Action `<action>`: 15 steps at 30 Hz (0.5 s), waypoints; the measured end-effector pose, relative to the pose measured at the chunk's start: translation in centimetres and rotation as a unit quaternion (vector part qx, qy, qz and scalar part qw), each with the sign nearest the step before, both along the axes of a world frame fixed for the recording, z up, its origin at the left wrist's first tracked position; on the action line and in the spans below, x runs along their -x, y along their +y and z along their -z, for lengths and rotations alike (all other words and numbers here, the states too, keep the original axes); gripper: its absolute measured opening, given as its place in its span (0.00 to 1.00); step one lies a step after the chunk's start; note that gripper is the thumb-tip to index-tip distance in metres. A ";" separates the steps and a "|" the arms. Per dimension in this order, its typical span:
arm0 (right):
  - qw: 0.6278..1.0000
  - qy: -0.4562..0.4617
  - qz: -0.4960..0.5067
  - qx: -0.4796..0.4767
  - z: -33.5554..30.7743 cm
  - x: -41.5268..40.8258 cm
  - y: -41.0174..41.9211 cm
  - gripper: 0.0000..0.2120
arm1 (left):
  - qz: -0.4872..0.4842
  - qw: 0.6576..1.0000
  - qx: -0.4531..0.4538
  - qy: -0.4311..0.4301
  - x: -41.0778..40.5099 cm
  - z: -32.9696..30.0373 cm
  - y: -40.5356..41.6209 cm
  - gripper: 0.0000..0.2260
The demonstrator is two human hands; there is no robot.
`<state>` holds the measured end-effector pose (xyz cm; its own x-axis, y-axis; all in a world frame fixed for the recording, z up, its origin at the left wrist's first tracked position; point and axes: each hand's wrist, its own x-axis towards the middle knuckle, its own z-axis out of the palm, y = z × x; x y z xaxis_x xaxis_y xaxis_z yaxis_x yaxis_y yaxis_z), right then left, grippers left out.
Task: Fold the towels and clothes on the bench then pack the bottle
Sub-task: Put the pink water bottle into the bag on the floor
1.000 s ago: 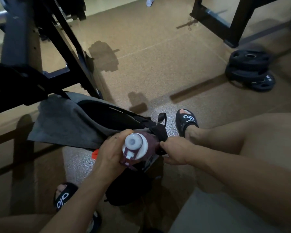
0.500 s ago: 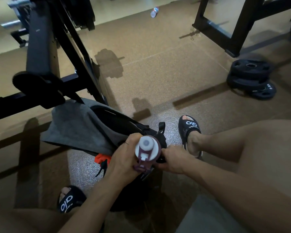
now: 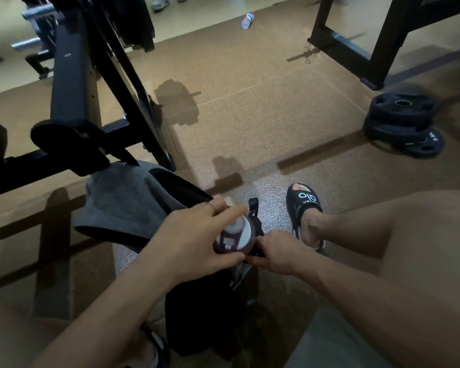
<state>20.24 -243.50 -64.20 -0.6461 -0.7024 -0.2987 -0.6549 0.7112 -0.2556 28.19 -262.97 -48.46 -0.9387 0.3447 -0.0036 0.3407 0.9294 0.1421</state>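
Curled over the cap of the maroon bottle [image 3: 235,239], the left hand [image 3: 194,243] presses it into the black bag's [image 3: 205,314] side pocket while the right hand [image 3: 276,254] pinches the pocket's edge open; if that pinch slips, the pocket could close and the bottle tip onto the floor [image 3: 250,115].

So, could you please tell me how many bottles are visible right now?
2. The maroon-lidded bottle is gripped by the left hand over the black bag, whose edge the right hand pinches; a clear plastic bottle lies on the far floor. Others may be hidden.
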 end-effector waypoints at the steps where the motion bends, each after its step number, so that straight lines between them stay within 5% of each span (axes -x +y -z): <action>1: 1.000 -0.003 0.002 -0.001 0.0 0.0 0.0 0.28 | 0.013 0.999 0.039 -0.007 0.3 -0.4 0.4 0.29; 6: 1.000 -0.005 -0.002 0.001 0.4 0.4 0.1 0.23 | 0.008 0.986 0.148 -0.077 1.8 -0.6 1.8 0.24; 15: 0.998 0.004 -0.060 -0.028 0.2 1.1 0.7 0.14 | 0.006 0.988 0.116 -0.103 3.5 0.1 -1.1 0.23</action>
<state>19.17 -242.75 -64.41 -0.5601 -0.7578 -0.3346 -0.7386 0.6398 -0.2127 24.71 -264.04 -48.55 -0.9056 0.3234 -0.2744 0.3379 0.9412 -0.0058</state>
